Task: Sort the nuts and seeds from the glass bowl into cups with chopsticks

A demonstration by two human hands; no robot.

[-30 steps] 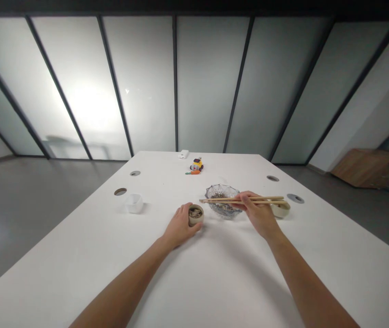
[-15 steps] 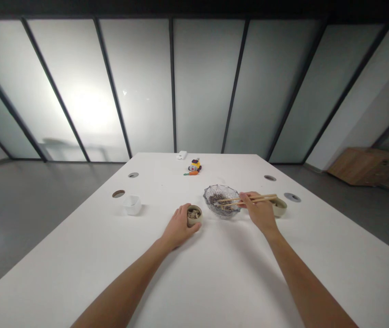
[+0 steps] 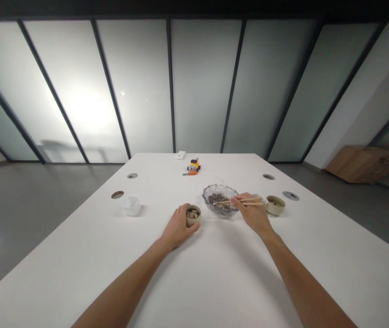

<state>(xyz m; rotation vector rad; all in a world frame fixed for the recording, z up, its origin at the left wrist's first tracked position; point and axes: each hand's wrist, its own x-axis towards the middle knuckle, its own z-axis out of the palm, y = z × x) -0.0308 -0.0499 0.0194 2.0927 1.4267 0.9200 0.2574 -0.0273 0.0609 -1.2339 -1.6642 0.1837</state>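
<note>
My left hand is wrapped round a small beige bowl on the table; pale pieces that look like seeds lie in it. To its right stands a clear glass bowl with a scalloped rim, holding small dark pieces. My right hand grips a pair of wooden chopsticks, and their tips reach down into the glass bowl. Whether the tips pinch anything is too small to tell. Just right of this hand sits a second beige bowl, with a white container partly hidden behind the hand.
A white plastic cup stands on the left of the white table. Farther back are a yellow toy truck, a toy carrot and a white device. Round cable holes pierce both sides of the tabletop.
My right hand has shifted a little left with the chopsticks, whose tips are now lower in the glass bowl. More of the right beige bowl shows. My left hand stays on its bowl.
</note>
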